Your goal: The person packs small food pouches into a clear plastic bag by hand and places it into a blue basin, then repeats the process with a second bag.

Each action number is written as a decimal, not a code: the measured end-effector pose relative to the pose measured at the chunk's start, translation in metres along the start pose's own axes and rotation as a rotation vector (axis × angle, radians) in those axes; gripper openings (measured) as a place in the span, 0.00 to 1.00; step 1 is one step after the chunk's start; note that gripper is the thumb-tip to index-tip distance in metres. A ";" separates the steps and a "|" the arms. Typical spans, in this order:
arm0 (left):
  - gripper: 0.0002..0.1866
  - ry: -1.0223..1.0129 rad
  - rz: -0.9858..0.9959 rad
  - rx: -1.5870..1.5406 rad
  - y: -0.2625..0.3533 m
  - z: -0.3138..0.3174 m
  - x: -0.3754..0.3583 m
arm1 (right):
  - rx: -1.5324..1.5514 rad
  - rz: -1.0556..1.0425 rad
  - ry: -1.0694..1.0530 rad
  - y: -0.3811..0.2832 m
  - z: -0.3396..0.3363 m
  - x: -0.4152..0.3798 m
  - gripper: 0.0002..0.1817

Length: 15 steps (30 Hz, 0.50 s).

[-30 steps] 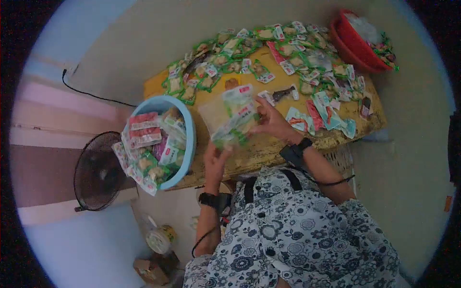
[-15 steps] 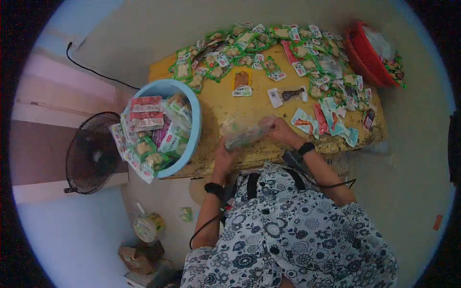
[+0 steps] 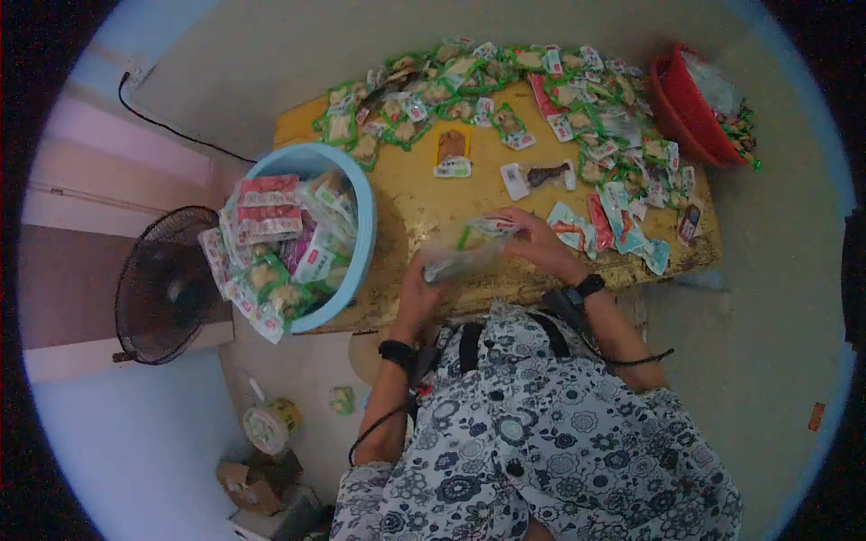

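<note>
Over the front of the yellow table, both my hands are closed on a clear plastic food packet (image 3: 465, 256). It is somewhat blurred, with a green strip and a red-and-white label showing near its right end. My left hand (image 3: 421, 290) grips the left, lower end, while my right hand (image 3: 534, 240) pinches the right, upper end. What lies inside the packet is hard to make out. Behind it on the table are a yellow-edged packet (image 3: 452, 151) with brown food and a clear packet (image 3: 548, 176) with dark food.
Many green-edged food packets (image 3: 460, 81) line the back of the worn yellow table (image 3: 406, 198). A blue basin (image 3: 364, 225) full of packets stands left, beside a black fan (image 3: 167, 284). Red basins (image 3: 690, 117) stand at the back right. Pale-blue packets (image 3: 631, 234) lie right of my right hand.
The packet has turned in my hands, so its green strip and red-and-white label now show. My right hand has shifted slightly right and up; the left still holds its end.
</note>
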<state>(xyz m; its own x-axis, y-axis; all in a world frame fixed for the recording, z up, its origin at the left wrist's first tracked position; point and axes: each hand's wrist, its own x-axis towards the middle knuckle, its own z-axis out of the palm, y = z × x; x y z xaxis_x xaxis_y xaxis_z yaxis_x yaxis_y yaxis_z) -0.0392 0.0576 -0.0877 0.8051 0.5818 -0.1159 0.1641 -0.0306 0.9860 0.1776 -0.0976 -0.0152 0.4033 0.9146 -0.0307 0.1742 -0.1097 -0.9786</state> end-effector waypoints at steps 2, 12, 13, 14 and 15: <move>0.29 0.000 0.012 -0.069 0.005 0.000 0.000 | -0.010 0.021 0.000 -0.001 0.002 -0.001 0.18; 0.22 -0.086 0.120 0.157 0.037 -0.009 0.001 | -0.500 -0.206 -0.034 -0.057 -0.001 0.011 0.09; 0.21 -0.067 0.102 0.147 0.038 -0.007 0.001 | -0.585 -0.246 -0.026 -0.060 -0.001 0.012 0.09; 0.19 -0.041 0.089 0.139 0.041 -0.004 0.003 | -0.632 -0.236 -0.058 -0.055 -0.003 0.013 0.10; 0.18 -0.034 0.074 0.169 0.046 -0.002 0.005 | -0.678 -0.227 -0.095 -0.048 -0.001 0.015 0.10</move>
<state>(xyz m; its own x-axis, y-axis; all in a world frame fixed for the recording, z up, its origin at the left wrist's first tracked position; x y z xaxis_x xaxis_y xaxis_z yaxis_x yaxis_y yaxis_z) -0.0289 0.0610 -0.0422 0.8367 0.5454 -0.0502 0.1948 -0.2106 0.9580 0.1764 -0.0794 0.0316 0.2165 0.9699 0.1113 0.7765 -0.1020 -0.6218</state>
